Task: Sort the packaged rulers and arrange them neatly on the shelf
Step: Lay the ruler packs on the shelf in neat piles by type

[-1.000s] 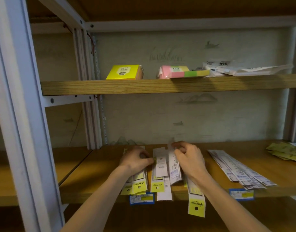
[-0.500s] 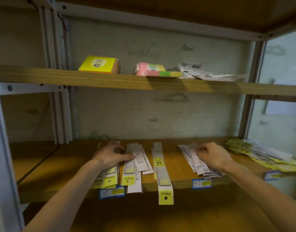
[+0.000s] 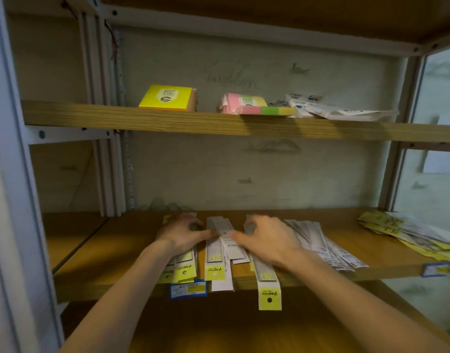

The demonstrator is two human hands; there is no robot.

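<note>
Packaged rulers with white and yellow header cards lie in groups on the lower wooden shelf (image 3: pixel 132 273). My left hand (image 3: pixel 183 233) rests on the left ruler stack (image 3: pixel 183 270), its fingers curled over the far end and its thumb touching the middle ruler stack (image 3: pixel 220 253). My right hand (image 3: pixel 268 239) lies over a long ruler (image 3: pixel 267 289) that overhangs the shelf edge. Its fingers are curled over the far end and its thumb points at the middle stack. A fanned ruler pile (image 3: pixel 323 244) lies just right of that hand.
A loose yellow-and-white package pile (image 3: pixel 407 231) lies at the far right of the shelf. Blue price labels (image 3: pixel 188 289) are stuck on the shelf's front edge. The upper shelf (image 3: pixel 167 121) holds a yellow box (image 3: pixel 166 99), pink sticky notes (image 3: pixel 240 104) and white packets (image 3: pixel 341 110). Metal uprights (image 3: pixel 12 174) frame the left side.
My right hand left the middle rulers, touched the fanned pile on the right, and has come back to the long ruler. My left hand stayed on the left stack. The camera swung right, then back.
</note>
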